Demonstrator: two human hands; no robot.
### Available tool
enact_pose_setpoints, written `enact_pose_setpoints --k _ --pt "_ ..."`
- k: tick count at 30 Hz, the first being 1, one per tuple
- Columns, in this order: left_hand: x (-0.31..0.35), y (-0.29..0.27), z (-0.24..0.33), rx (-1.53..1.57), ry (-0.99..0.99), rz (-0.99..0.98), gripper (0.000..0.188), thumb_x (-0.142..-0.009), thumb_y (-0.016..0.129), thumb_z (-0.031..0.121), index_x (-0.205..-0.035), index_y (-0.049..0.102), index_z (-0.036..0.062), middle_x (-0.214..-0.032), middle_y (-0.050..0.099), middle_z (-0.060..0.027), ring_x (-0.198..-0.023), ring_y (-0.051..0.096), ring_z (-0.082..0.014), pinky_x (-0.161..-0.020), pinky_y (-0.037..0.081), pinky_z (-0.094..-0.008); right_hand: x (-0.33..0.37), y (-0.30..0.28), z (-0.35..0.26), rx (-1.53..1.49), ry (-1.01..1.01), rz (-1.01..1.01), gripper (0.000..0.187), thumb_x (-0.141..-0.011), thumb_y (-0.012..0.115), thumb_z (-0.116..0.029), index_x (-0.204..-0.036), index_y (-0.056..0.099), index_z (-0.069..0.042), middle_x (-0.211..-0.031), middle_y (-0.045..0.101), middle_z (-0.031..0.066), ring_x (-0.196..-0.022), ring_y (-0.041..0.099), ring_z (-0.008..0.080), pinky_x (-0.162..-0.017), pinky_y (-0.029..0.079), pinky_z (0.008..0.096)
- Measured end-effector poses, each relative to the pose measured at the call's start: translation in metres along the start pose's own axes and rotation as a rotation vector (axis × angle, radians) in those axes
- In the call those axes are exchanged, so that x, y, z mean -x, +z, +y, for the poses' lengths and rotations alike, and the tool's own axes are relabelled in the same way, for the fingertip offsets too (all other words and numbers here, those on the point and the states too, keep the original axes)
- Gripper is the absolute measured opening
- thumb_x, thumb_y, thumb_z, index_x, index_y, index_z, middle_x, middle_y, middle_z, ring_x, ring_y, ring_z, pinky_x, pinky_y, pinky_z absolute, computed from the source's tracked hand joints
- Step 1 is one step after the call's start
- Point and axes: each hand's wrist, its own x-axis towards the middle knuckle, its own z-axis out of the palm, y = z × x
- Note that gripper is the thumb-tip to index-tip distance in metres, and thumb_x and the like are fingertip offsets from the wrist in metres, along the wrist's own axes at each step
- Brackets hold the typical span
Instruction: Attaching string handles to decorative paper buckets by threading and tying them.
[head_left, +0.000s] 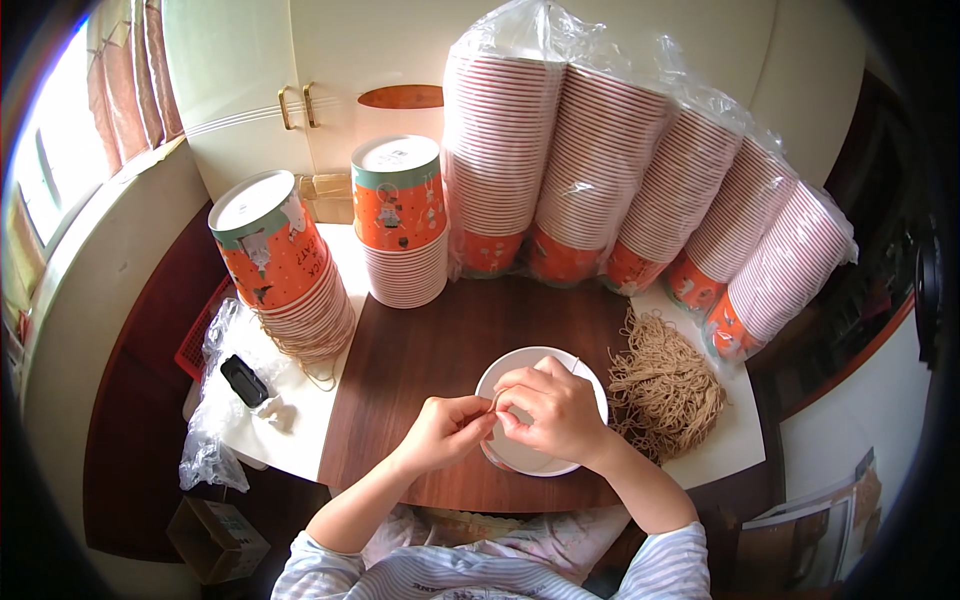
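Note:
A paper bucket [540, 457] with a white inside stands mouth up on the brown board, close in front of me. Over its left rim, my left hand [447, 431] pinches with thumb and fingertips. My right hand [548, 404] reaches across the mouth and meets the left fingertips. Between them shows a short bit of thin tan cord [494, 401]; the rest is covered by my fingers. Just right of the bucket lies a heap of tan cords [665, 388].
Two upside-down stacks of orange and green buckets, one at left [270, 260] and one farther back [400, 205], stand on the table. Loops of cord hang around the left stack. Tall bagged bucket stacks [505, 150] line the back. A black tray [243, 380] lies on plastic wrap at left.

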Motion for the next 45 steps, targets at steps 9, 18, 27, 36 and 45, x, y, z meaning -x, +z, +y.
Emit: enact_pose_setpoints --k 9,18,27,36,45 --pt "-0.001 -0.007 0.006 0.249 -0.216 -0.053 0.022 -0.09 0.044 0.012 -0.095 0.059 -0.0027 -0.073 0.06 -0.0025 -0.069 0.054 -0.0075 -0.064 0.045 -0.0218 0.003 -0.002 0.0 0.118 -0.048 -0.008 0.014 -0.057 0.069 -0.016 -0.066 0.06 -0.018 -0.082 0.052 -0.0051 -0.075 0.048 0.0163 -0.058 0.044 0.0271" --pt "0.0 -0.022 -0.005 0.433 -0.275 -0.03 0.016 -0.088 0.053 0.012 -0.091 0.059 -0.0022 -0.086 0.06 -0.0046 -0.081 0.057 -0.0102 -0.075 0.046 -0.024 0.016 0.006 -0.014 0.046 0.043 -0.001 0.013 -0.058 0.07 -0.013 -0.066 0.06 -0.016 -0.094 0.055 -0.0014 -0.082 0.047 0.0196 -0.064 0.046 0.0286" --pt "0.002 -0.03 -0.007 0.39 -0.268 -0.107 0.008 -0.082 0.061 0.005 -0.086 0.056 0.0 -0.084 0.06 -0.0023 -0.075 0.057 -0.0077 -0.069 0.047 -0.0213 0.02 0.022 -0.024 -0.014 -0.041 -0.149 0.012 -0.063 0.071 -0.015 -0.07 0.061 -0.015 -0.106 0.05 -0.0006 -0.089 0.044 0.022 -0.077 0.042 0.0309" --pt "-0.002 -0.031 0.0 0.124 -0.185 -0.14 0.015 -0.079 0.064 0.003 -0.082 0.049 0.0021 -0.077 0.057 0.0004 -0.074 0.054 -0.0045 -0.066 0.044 -0.019 0.002 0.023 0.0 -0.379 0.263 -0.282 0.061 -0.065 0.075 -0.015 -0.115 0.042 -0.007 -0.108 0.054 0.0078 -0.073 0.053 0.0173 -0.066 0.047 0.03" --pt "-0.001 -0.03 0.013 0.431 -0.287 -0.023 0.015 -0.083 0.06 0.007 -0.088 0.047 0.0022 -0.084 0.058 -0.0041 -0.077 0.055 -0.007 -0.066 0.045 -0.0203 0.01 0.031 -0.007 -0.271 0.196 -0.202 0.038 -0.069 0.071 -0.009 -0.101 0.051 -0.008 -0.077 0.063 0.0042 -0.071 0.063 0.0173 -0.059 0.05 0.0288"
